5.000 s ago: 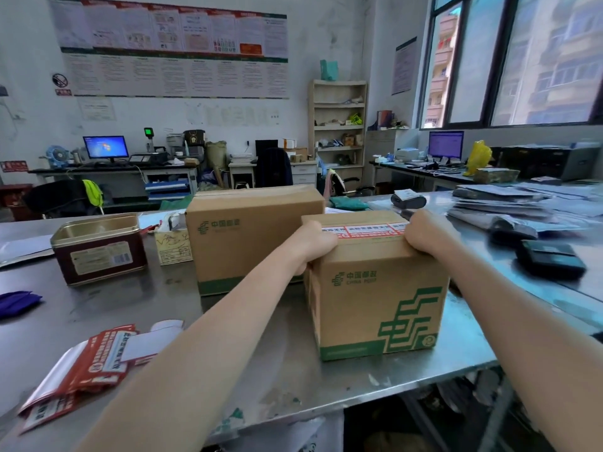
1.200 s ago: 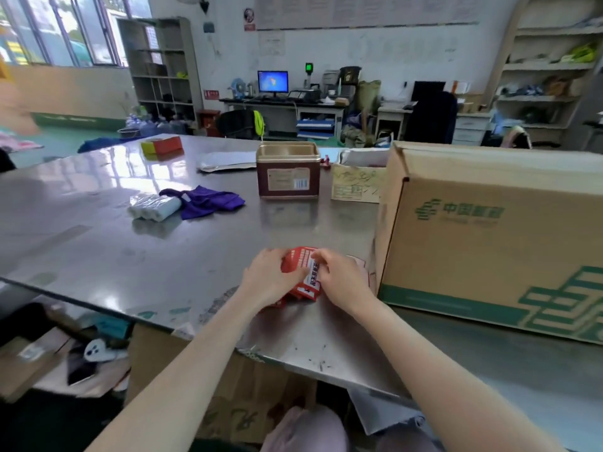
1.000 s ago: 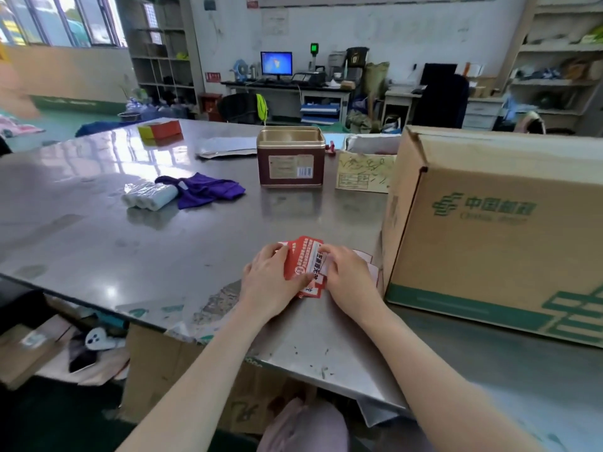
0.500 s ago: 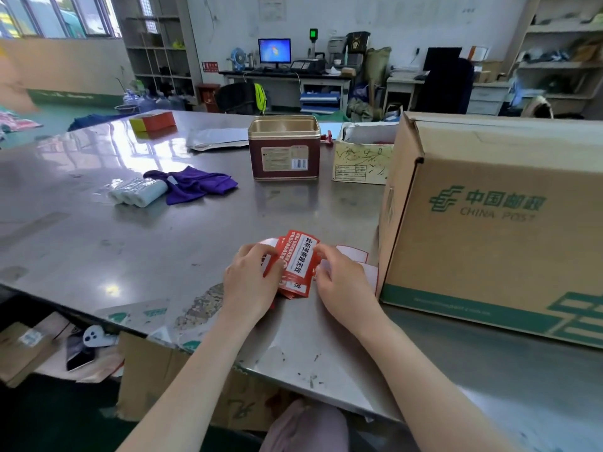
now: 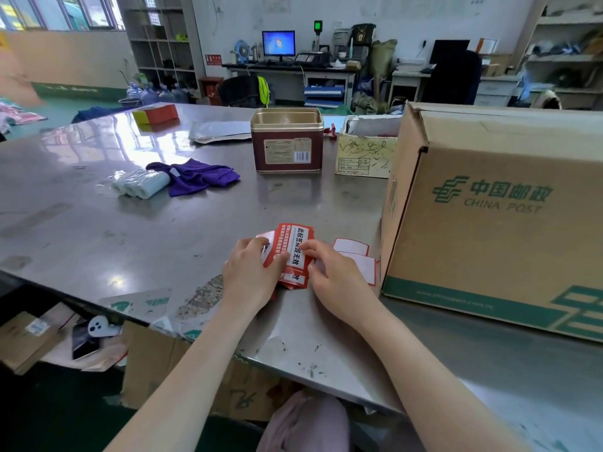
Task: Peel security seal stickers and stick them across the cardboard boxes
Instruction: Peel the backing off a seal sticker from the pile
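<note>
Both hands meet over a small stack of red seal stickers (image 5: 293,252) near the front edge of the steel counter (image 5: 130,230). The left hand (image 5: 251,277) pinches the stack's left side, thumb on top; the right hand (image 5: 332,278) pinches the right edge of the top sticker with thumb and forefinger. That sticker has a white centre strip with black characters reading 此标签撕毁无效; the smaller white print on its red field is too fine to read. Just to the right, flat on the counter, lie white backing sheets (image 5: 355,259) with red outlines, touching or nearly touching the foot of a large cardboard box (image 5: 496,223). The box stands on the counter at the right, printed in green with a logo, 中国邮政 and CHINA POST, plus a green band along its base with a web address that cannot be made out. Farther back stand an open maroon tin (image 5: 287,141) with a label and barcode, and a small carton (image 5: 365,151) with scribbled ink and a printed form. To the left lie a purple cloth (image 5: 199,176) and white rolls (image 5: 140,184) in clear wrap.
</note>
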Available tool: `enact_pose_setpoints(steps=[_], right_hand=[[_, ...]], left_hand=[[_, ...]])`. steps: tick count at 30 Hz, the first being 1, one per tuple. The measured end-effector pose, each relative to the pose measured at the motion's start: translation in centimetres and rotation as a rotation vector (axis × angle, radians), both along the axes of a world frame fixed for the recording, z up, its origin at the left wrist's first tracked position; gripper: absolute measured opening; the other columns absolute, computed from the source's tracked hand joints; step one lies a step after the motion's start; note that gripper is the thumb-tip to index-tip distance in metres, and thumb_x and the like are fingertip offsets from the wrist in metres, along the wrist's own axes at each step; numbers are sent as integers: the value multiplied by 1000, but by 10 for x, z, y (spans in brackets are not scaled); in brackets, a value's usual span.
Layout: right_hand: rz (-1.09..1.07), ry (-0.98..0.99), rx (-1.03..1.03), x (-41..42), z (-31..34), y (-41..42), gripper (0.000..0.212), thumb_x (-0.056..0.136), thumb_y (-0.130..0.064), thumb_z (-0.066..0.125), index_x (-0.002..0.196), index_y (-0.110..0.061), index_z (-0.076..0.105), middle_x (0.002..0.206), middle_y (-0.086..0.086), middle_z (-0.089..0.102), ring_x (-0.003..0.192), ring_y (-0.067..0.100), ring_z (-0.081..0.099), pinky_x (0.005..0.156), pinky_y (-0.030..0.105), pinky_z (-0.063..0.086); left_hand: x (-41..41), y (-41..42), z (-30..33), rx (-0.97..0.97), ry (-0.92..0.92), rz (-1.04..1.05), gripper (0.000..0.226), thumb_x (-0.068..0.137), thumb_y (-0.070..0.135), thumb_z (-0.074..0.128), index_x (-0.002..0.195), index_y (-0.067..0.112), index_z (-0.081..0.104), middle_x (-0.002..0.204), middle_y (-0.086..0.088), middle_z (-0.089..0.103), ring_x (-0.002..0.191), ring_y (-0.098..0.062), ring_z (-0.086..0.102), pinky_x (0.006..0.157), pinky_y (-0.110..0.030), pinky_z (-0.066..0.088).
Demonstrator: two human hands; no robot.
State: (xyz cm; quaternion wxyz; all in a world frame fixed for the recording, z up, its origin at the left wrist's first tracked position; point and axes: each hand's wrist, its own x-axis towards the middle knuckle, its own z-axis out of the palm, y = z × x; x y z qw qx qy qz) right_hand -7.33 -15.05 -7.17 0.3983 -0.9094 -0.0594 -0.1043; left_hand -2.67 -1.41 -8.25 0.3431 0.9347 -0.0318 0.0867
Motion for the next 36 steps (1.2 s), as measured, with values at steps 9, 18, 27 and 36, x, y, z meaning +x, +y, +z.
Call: enact_pose_setpoints(steps=[9, 18, 27, 36], right_hand=[[-84, -35, 25, 4, -2, 0, 29, 95, -5, 41, 121, -11, 53, 126, 4, 59, 114, 13, 55, 66, -9, 34], [-116, -23, 43, 5, 0, -1, 27, 97, -8, 41, 120, -12, 53, 125, 3, 59, 109, 12, 58, 66, 1, 40], [-145, -65, 50, 2, 5, -2, 23, 96, -11, 44, 114, -11, 58, 119, 2, 62, 96, 6, 55, 62, -6, 38], [-163, -22, 137, 2, 6, 3, 29, 97, -22, 46, 124, -13, 53, 125, 1, 59, 106, 8, 56, 64, 2, 38]], left_hand=[[3, 1, 1, -80, 28, 8, 34, 88, 37, 60, 118, 20, 58, 129, -7, 51, 113, -26, 53, 100, -44, 41], [5, -2, 4, -52, 66, 42, 37, 91, 41, 54, 116, 14, 55, 129, -10, 48, 115, -28, 51, 97, -41, 41], [14, 0, 5, -262, -29, 79, 18, 89, 34, 59, 83, 17, 63, 101, -11, 65, 96, -27, 60, 90, -45, 46], [8, 1, 2, -306, -216, 77, 30, 92, 32, 56, 105, 10, 71, 104, -11, 68, 96, -25, 61, 86, -43, 48]])
